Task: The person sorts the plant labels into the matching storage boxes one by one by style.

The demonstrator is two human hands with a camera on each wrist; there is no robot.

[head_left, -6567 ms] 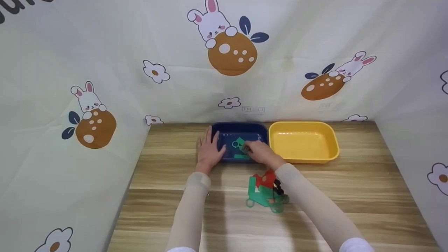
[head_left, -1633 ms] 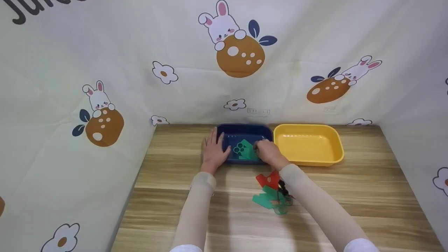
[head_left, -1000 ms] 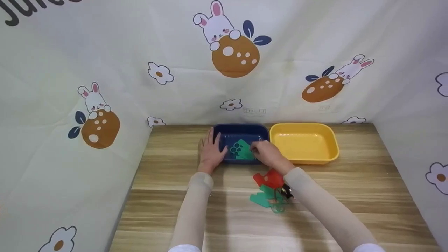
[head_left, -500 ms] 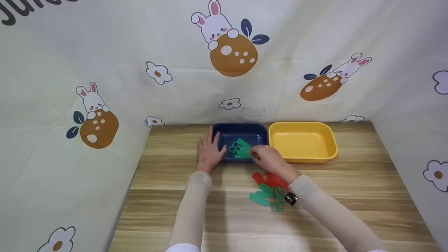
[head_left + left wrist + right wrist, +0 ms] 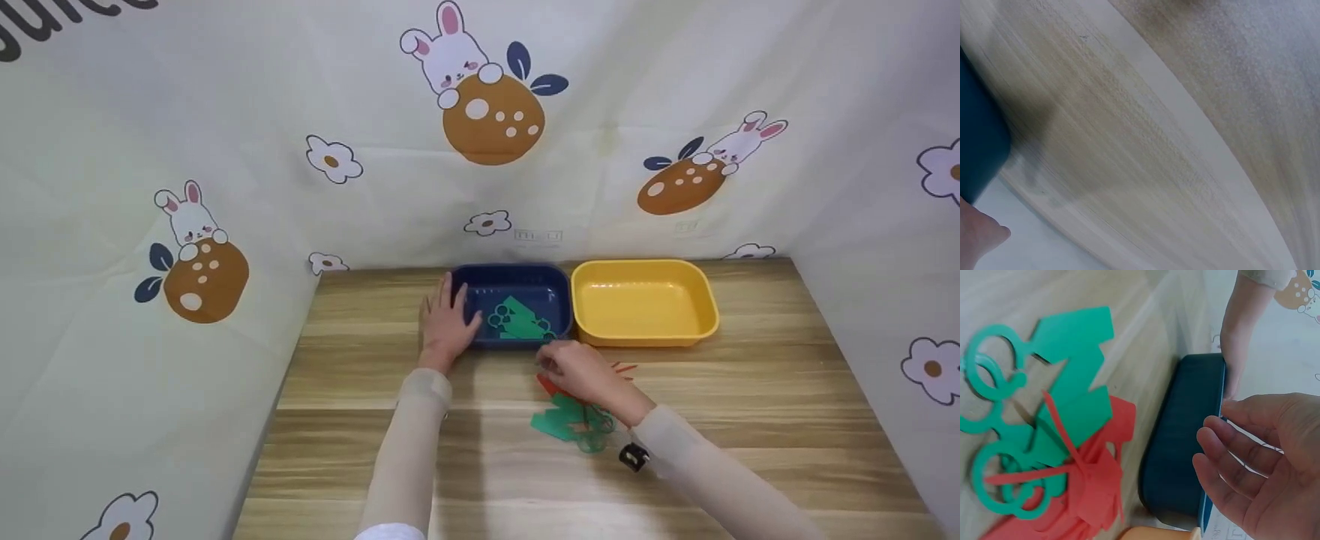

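Observation:
My left hand (image 5: 444, 330) rests with spread fingers on the left rim of the navy blue tray (image 5: 517, 279). Inside that tray lie several flat green plastic pieces with ring ends (image 5: 523, 319). In front of it, my right hand (image 5: 581, 371) hovers over a loose pile, its relaxed fingers (image 5: 1241, 450) holding nothing. The pile has green ringed pieces (image 5: 553, 424) and flat red pieces (image 5: 549, 385) with thin strips, partly hidden by the hand in the head view. The right wrist view shows these red pieces (image 5: 1098, 489) overlapping the green ones (image 5: 1075, 329).
A yellow tray (image 5: 645, 304) stands against the blue one on its right. Both sit at the back of the wood-grain table (image 5: 360, 360), close to a printed cloth wall (image 5: 405, 202). A small black device (image 5: 634, 455) is by my right wrist.
My right hand has drawn back from the blue tray to above the red pieces. Over the longer span, green pieces in the tray have increased and those in the pile decreased. My left hand stays put.

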